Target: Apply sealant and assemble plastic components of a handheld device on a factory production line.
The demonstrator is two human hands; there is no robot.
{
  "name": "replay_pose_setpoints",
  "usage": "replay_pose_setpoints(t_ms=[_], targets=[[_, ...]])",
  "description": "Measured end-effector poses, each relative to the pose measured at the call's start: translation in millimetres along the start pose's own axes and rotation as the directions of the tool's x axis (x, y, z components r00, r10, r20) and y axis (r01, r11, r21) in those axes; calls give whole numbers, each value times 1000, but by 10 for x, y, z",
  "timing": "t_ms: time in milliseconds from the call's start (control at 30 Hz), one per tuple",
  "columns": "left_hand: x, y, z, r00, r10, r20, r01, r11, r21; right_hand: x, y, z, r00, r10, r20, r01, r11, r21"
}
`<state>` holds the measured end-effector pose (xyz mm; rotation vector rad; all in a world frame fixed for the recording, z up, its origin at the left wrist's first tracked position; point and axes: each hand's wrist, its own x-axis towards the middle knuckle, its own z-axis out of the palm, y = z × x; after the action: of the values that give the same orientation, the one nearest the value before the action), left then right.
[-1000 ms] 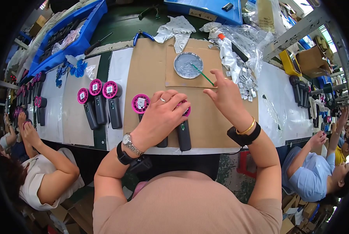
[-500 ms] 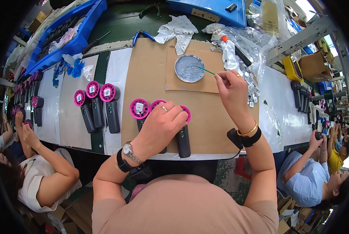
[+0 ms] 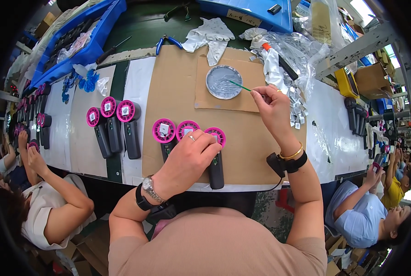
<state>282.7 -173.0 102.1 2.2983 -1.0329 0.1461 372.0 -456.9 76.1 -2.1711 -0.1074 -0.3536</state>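
My right hand (image 3: pixel 273 102) pinches a thin green stick (image 3: pixel 240 85). The stick's tip reaches into a round shallow dish (image 3: pixel 213 93) with a grey, smeared inside. My left hand (image 3: pixel 187 156) is closed, its curled fingertips against the neck of the rightmost of three handheld fans lying before me. That handheld fan (image 3: pixel 216 172) has a pink head and a dark handle. The middle fan (image 3: pixel 187 125) is largely covered by my left hand. Beside it, the left fan (image 3: pixel 163 125) has a pale square piece on its hub.
Three more fans (image 3: pixel 130 133) lie to the left. Small silvery squares (image 3: pixel 298 110) are strewn by plastic bags on the right. Behind are blue-handled pliers (image 3: pixel 165 41), a white cloth (image 3: pixel 210 37) and blue bins (image 3: pixel 44 55). Co-workers sit on both sides.
The stick's tip and my right hand have shifted slightly left over the dish. My left hand has moved slightly down, uncovering more of the middle and right fan heads.
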Motion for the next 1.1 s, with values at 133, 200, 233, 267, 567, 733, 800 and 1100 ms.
replay_pose_setpoints(t_ms=[133, 200, 233, 267, 567, 733, 800, 1100], targets=[[-1, -4, 66, 995, 64, -79, -60, 997, 58, 1, 67, -11, 997, 74, 39, -76, 995, 67], [13, -3, 89, 988, 103, -110, -89, 988, 127, 12, 89, -22, 977, 196, 88, -208, 963, 172], [16, -2, 99, 984, 124, -125, -103, 981, 162, 9, 91, -34, 960, 253, 117, -274, 936, 222], [10, -3, 108, 984, 125, -125, -103, 981, 164, 6, 74, -46, 961, 251, 116, -272, 936, 223], [-63, -8, 148, 978, 106, -179, -66, 975, 213, -118, 35, -169, 946, 311, 97, -325, 889, 324], [-114, 7, 154, 982, 98, -160, -62, 974, 216, -103, -37, -276, 923, 369, 112, -373, 783, 497], [-119, 5, 152, 982, 100, -158, -63, 973, 221, -95, -48, -331, 913, 385, 134, -393, 743, 541], [-180, -32, 214, 979, 72, -189, -35, 981, 193, -503, -384, -573, 922, 361, 141, -360, 660, 660]])
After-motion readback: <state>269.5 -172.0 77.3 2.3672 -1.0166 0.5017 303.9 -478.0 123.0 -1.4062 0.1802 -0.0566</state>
